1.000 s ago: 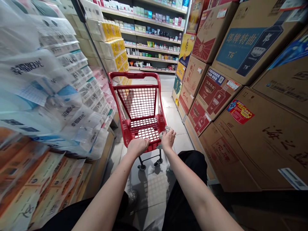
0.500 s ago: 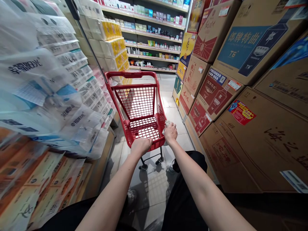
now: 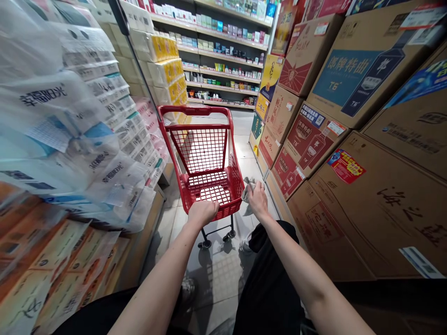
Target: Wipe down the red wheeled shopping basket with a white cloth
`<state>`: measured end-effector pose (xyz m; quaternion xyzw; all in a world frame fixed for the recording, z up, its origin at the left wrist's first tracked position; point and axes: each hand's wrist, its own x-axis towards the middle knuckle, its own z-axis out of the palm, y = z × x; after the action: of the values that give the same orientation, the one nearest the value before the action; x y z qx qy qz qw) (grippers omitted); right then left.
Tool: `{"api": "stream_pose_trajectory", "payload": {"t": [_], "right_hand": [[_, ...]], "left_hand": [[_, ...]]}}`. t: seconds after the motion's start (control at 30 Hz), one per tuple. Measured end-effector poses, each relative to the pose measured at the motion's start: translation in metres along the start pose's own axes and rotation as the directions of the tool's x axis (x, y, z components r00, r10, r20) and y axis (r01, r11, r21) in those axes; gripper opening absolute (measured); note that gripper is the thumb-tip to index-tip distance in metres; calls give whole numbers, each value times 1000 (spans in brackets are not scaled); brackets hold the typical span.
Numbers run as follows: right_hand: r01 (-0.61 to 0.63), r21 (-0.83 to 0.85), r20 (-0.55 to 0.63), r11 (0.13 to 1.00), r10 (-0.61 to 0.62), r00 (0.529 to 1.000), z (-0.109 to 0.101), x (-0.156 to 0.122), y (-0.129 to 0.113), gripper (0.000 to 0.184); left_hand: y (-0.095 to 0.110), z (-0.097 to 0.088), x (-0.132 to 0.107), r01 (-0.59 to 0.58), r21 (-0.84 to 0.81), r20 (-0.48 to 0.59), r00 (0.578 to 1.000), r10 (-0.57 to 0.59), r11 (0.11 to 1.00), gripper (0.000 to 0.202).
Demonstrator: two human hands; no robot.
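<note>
A red shopping cart (image 3: 238, 179) with a mesh basket stands in the aisle before me, its handle bar at the far end. My left hand (image 3: 203, 212) is closed over the near rim of the basket. Just right of the cart, my right hand (image 3: 257, 199) grips a crumpled grey cloth (image 3: 248, 190), held slightly apart from the basket's side. No goods show inside the basket. A thin dark pole (image 3: 141, 70) rises from the cart's far left corner.
Plastic-wrapped paper packs (image 3: 84, 135) are stacked along the left, with yellow packs (image 3: 171, 70) beyond. Cardboard cartons (image 3: 349, 200) line the right side closely. Shelves of small goods (image 3: 226, 53) close off the far end. Tiled floor (image 3: 223, 274) runs between.
My right hand, with the cloth, has moved off the cart's right rim, outward to the right and slightly down. The left hand keeps its hold on the near rim.
</note>
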<state>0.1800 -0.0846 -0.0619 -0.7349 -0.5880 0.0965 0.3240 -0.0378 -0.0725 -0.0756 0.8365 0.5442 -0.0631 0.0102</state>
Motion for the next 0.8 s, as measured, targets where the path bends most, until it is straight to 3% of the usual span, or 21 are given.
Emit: {"api": "stream_pose_trajectory", "payload": {"t": [0.07, 0.1, 0.2, 0.27, 0.4, 0.5, 0.6, 0.67, 0.8], "right_hand": [[286, -93, 41, 954, -283, 958, -8, 7, 4, 46], [443, -137, 116, 886, -430, 895, -10, 10, 8, 46], [815, -173, 364, 554, -733, 575, -13, 20, 23, 45], [908, -191, 420, 374, -804, 420, -12, 26, 33, 41], [953, -243, 450, 181, -849, 276, 0, 37, 37, 29], [962, -251, 473, 111, -853, 222, 11, 42, 30, 23], [963, -249, 482, 100, -850, 213, 22, 41, 24, 25], [962, -246, 488, 120, -842, 230, 28, 38, 20, 28], [943, -275, 485, 189, -819, 305, 36, 30, 13, 26]], "left_hand": [[0, 0, 1, 6, -6, -1, 1000, -6, 1000, 51], [0, 0, 1, 10, -8, -2, 1000, -10, 1000, 52], [-2, 0, 0, 0, -5, -2, 1000, 0, 1000, 54], [-4, 1, -1, -19, 3, -1, 1000, 19, 1000, 52], [-5, 2, -1, -38, 17, -4, 999, 38, 999, 52], [-6, 3, 0, -39, 32, -14, 999, 40, 999, 52], [-8, 4, 0, -32, 47, -23, 999, 33, 998, 49], [-9, 4, -1, -17, 41, -29, 999, 19, 999, 48], [-10, 5, -1, 13, 23, -38, 999, -12, 1000, 49]]}}
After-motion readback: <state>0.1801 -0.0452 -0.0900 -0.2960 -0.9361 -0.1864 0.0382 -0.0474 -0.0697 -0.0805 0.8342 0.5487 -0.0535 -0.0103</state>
